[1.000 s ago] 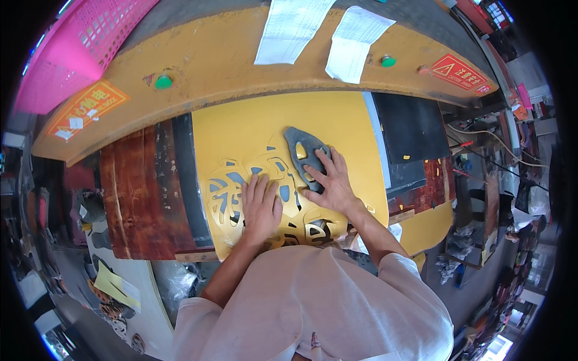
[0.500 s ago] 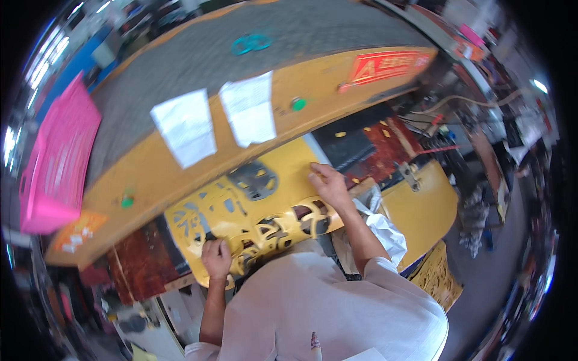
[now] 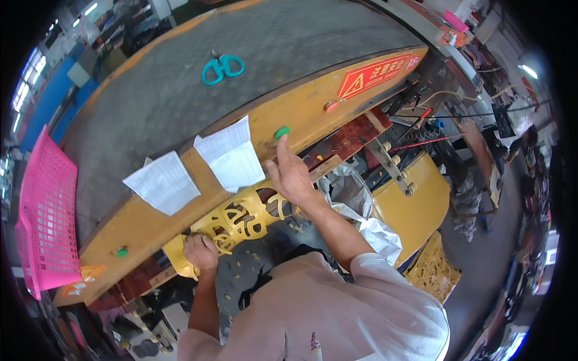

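Observation:
My right hand (image 3: 293, 175) reaches up to the yellow front panel (image 3: 313, 129) of a machine, its index fingertip on a green button (image 3: 282, 132). The thumb stands apart, and nothing is held in this hand. My left hand (image 3: 201, 252) is closed at the near left edge of a yellow sheet (image 3: 236, 218) full of curved cut-outs. The far part of that sheet is hidden beneath the panel. Two white papers (image 3: 161, 182) (image 3: 229, 153) hang on the panel between my hands and the machine's grey top.
Teal-handled scissors (image 3: 223, 68) lie on the grey top (image 3: 150, 90). A pink basket (image 3: 49, 219) stands at the left. On the panel are a red button (image 3: 331, 106) and another green button (image 3: 122, 251). White plastic (image 3: 373, 231) and yellow sheeting (image 3: 415, 207) are at the right; scraps litter the floor.
My right hand has left the sheet and gone up to the green button. My left hand stays at the sheet's left edge. Less of the sheet shows now, and the view has shifted.

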Action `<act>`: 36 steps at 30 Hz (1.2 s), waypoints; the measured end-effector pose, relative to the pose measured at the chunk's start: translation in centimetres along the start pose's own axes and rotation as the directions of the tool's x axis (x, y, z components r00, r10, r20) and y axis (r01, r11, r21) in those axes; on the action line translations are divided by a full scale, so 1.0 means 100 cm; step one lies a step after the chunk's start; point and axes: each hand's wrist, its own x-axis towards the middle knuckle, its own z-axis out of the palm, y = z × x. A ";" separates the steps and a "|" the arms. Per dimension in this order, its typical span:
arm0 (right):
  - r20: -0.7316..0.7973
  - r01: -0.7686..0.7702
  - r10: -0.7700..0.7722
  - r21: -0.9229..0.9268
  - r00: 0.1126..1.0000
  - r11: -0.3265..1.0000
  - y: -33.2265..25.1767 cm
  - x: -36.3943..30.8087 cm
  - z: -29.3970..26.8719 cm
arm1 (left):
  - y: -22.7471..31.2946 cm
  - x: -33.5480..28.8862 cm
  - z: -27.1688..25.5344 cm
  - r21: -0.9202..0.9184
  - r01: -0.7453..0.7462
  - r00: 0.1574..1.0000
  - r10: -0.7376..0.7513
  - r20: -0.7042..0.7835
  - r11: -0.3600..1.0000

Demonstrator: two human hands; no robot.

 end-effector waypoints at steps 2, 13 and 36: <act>0.070 -0.101 0.087 0.239 0.994 0.966 0.007 -0.010 0.013 | -0.001 -0.004 0.002 -0.057 0.013 0.999 -0.015 -0.031 0.998; 0.234 0.228 -0.208 -0.064 0.950 0.971 0.098 -0.073 0.047 | 0.000 -0.004 0.000 -0.012 0.092 0.996 -0.093 -0.016 0.996; 0.345 -0.301 0.257 0.079 0.903 0.950 0.053 -0.152 -0.032 | 0.047 -0.081 -0.070 -0.282 0.397 0.917 -0.360 0.173 0.874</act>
